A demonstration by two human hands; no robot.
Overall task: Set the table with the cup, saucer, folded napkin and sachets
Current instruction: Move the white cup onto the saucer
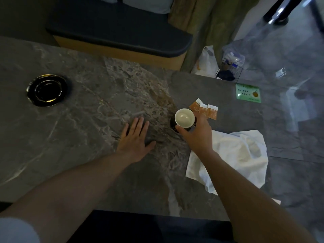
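Note:
A cup (184, 118), white inside and dark outside, stands on a dark saucer (172, 122) right of the table's middle. My right hand (196, 135) wraps around the cup from the near side, thumb on its left wall. Flat on the stone, my left hand (135, 137) rests palm down with fingers spread, a little left of the cup. Three orange sachets (204, 110) lie fanned just behind the cup. A crumpled white napkin (233, 156) lies unfolded at the table's right edge, partly under my right forearm.
The grey marbled table (78, 137) carries a black ashtray (47, 89) with gold rims at the far left and a green card (248, 93) at the far right. A dark cushioned bench (119, 35) stands beyond. A wire basket (228, 68) and plastic bags sit on the floor.

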